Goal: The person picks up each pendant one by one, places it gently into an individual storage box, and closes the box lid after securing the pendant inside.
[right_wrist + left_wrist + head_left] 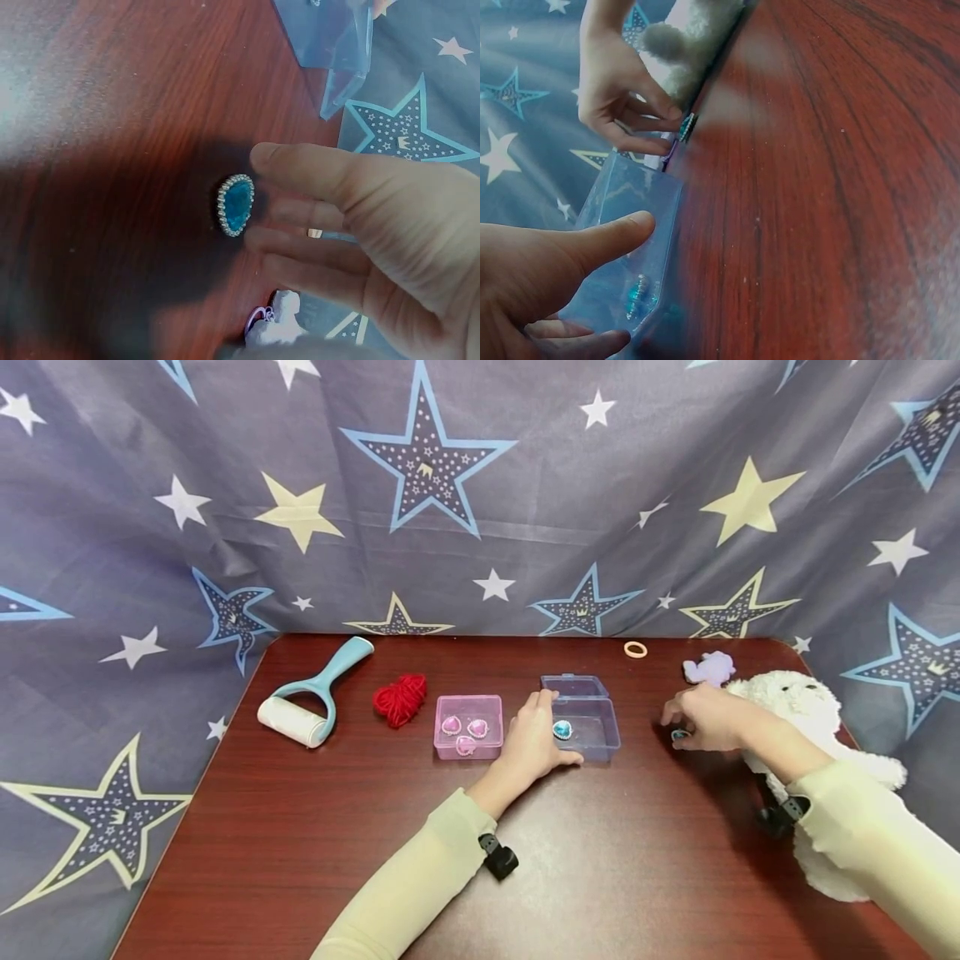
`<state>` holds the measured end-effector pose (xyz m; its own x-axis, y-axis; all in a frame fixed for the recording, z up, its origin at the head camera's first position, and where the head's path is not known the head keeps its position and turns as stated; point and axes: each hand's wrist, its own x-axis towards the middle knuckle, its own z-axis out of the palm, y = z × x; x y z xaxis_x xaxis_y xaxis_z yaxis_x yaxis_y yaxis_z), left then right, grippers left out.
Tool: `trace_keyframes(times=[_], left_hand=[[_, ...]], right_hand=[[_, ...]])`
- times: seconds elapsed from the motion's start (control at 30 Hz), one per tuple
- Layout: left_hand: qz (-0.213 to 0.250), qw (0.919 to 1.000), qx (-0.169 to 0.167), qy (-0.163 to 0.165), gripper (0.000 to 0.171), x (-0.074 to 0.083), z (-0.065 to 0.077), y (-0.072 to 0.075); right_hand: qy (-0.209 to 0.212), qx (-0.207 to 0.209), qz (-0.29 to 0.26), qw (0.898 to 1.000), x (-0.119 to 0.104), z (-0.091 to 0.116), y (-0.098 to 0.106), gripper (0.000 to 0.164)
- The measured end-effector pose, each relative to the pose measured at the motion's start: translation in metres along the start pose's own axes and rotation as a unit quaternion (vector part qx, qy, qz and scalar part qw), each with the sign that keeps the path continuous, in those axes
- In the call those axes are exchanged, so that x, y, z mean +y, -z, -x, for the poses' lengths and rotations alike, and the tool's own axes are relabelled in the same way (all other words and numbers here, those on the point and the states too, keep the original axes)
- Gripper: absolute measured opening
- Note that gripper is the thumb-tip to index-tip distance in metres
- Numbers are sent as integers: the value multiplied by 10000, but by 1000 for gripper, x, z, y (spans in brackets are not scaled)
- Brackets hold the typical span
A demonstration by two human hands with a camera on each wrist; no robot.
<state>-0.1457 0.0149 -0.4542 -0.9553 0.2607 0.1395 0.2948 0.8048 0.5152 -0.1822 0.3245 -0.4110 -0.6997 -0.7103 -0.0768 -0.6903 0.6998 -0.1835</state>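
My left hand point(531, 735) holds the left end of a translucent blue plastic box point(600, 752), thumb at the near side and fingers toward the back. Its lid point(573, 687) is folded back. Inside lies one teal heart-shaped gem point(562, 729) with a silvery beaded rim. To the right, my right hand point(705, 718) reaches down to a second teal gem point(237, 205) on the table. In the right wrist view the loosely bent fingers are right at this gem's edge, not closed round it.
A pink box point(468, 700) with three pink gems stands left of the blue one. Farther left are red yarn point(401, 699) and a lint roller point(315, 693). A white plush toy point(795, 702), a small lilac figure point(711, 668) and a ring point(635, 649) are at the right.
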Motion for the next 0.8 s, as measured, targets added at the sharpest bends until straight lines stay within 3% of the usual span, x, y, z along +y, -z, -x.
trace_keyframes(times=[0.47,0.8], left_hand=[[-15,10000,42,-54,107,-1,0,0],[39,10000,-22,-1,109,-1,-1,-1]], right_hand=[[-335,-320,200,9987,-3,3,-6,33],[23,-201,238,9995,-4,1,-8,24]])
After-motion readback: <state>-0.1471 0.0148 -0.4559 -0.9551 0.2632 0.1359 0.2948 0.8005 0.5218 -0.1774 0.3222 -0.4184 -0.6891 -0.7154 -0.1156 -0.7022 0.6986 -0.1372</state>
